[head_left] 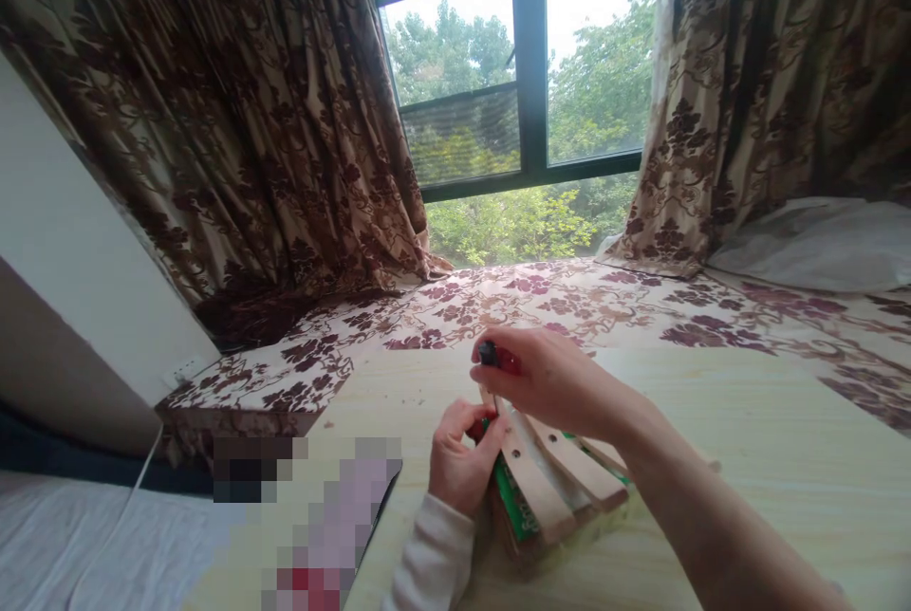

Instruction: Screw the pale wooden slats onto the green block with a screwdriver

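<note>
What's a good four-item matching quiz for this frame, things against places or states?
Things:
1. right hand
2. left hand
3. wooden slats
4. pillow

Places or states:
A. far right, at the foot of the curtain
B. fanned out on the table, under both hands
C. closed round a red-handled tool
D. curled at the left end of the slats, white sleeve at the wrist

Pairs: 1-C, 2-D, 3-B, 4-A.
</note>
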The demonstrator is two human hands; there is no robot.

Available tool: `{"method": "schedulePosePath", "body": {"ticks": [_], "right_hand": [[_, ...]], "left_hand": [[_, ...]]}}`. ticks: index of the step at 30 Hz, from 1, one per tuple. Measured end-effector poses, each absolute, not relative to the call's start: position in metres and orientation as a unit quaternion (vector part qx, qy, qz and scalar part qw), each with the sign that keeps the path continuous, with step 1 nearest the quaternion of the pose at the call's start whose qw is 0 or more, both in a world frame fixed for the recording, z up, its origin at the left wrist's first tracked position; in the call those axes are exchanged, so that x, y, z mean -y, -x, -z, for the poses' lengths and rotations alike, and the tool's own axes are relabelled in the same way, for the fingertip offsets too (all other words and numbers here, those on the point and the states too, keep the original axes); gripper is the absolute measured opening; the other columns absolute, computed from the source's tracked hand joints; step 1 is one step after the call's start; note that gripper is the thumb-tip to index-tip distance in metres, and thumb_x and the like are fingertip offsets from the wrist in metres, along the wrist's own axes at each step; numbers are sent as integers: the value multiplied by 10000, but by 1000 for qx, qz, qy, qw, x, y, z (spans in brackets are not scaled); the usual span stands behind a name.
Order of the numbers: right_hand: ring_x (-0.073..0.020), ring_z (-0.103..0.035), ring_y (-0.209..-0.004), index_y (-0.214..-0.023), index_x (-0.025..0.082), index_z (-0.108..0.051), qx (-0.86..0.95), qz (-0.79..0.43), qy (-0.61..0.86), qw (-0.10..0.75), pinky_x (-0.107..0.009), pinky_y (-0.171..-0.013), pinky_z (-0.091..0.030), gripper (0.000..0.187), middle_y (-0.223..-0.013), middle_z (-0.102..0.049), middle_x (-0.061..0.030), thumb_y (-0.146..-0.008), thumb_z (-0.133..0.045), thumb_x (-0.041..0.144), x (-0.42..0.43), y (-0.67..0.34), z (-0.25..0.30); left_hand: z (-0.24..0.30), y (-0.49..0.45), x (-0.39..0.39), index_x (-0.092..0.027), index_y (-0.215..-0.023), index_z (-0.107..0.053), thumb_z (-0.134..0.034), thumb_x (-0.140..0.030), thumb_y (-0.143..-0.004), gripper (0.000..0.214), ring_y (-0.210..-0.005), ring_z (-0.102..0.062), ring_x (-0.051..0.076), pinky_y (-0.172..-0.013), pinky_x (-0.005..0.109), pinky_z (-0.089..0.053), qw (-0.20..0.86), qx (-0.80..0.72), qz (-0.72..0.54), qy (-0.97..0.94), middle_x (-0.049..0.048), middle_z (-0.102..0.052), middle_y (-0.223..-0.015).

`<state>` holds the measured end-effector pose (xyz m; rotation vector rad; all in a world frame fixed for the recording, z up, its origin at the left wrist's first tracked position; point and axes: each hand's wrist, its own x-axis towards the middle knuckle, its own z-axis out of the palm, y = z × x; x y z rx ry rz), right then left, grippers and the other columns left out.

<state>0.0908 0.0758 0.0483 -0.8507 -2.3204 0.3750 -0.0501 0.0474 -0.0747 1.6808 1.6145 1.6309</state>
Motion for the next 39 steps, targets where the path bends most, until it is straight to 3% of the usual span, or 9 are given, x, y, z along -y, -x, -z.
{"method": "schedulePosePath", "body": {"ticks": [5,12,18,23,30,39], "right_hand": [[-92,-388,-569,-679,177,-481,869,-96,370,315,-248,-534,-229,222,-603,-505,16,-816,-501,351,-77,-89,-47],[-93,-443,-600,-830,222,-566,884,-130,325,310,-236,-547,-256,98,-667,-563,27,-806,-506,296,-73,-97,-48],[-99,-440,-581,-715,185,-543,873,-85,364,314,-245,-540,-256,215,-624,-558,7,-827,-495,361,-77,-94,-44],[-89,-458,-606,-848,221,-585,885,-125,313,322,-230,-568,-289,118,-673,-578,31,-806,-523,312,-75,-96,-48],[-93,-447,-595,-744,190,-591,880,-113,328,323,-240,-550,-274,181,-638,-555,11,-823,-508,331,-77,-95,-47],[-84,-448,-626,-838,210,-583,897,-139,279,314,-223,-562,-282,105,-711,-570,25,-825,-513,287,-72,-98,-50]], "left_hand": [[74,50,-47,-216,-713,-659,-616,-336,-714,128,-793,-513,142,-749,274,-438,96,-559,-571,-593,7,-525,-771],[78,52,-48,-232,-726,-671,-632,-334,-706,111,-897,-509,176,-810,321,-444,61,-567,-568,-593,27,-551,-866],[82,53,-50,-245,-718,-675,-634,-354,-699,118,-903,-513,181,-833,338,-445,52,-574,-571,-585,29,-556,-881],[80,52,-49,-245,-710,-679,-639,-350,-694,113,-917,-515,185,-823,332,-452,56,-577,-572,-581,32,-559,-895],[79,51,-49,-242,-712,-680,-636,-354,-696,122,-912,-515,184,-830,335,-449,63,-577,-573,-579,35,-555,-889],[79,52,-48,-244,-708,-681,-640,-338,-691,104,-930,-516,187,-830,333,-453,66,-576,-576,-577,36,-554,-903]]}}
